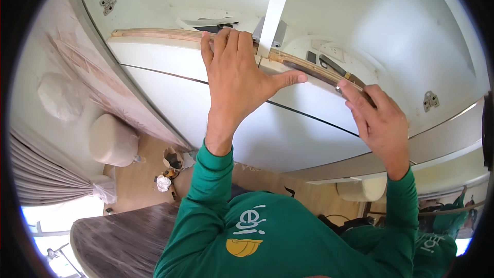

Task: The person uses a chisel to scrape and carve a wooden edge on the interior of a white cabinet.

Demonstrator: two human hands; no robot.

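Observation:
A white cabinet [159,56] has a bare wooden top edge [154,32] at its front. My left hand [234,64] rests over this edge left of the upright divider, fingers reaching over it and thumb stretched out to the right. My right hand [381,118] is closed around the near end of a long, dark, flat tool [313,72], whose blade lies along the wooden edge right of the divider. Its handle is mostly hidden by my fingers, and I cannot tell its exact kind. Just behind it, inside the cabinet, lies another tool with a brass-coloured collar [348,75].
The white divider [275,7] stands between my hands. Metal hinge plates [107,4] are on the cabinet's sides. Dark scraps [213,27] lie inside at left. Below are a plastic-covered dark piece of furniture [123,237], a cream stool [113,139] and a yellow-and-black tool [171,177].

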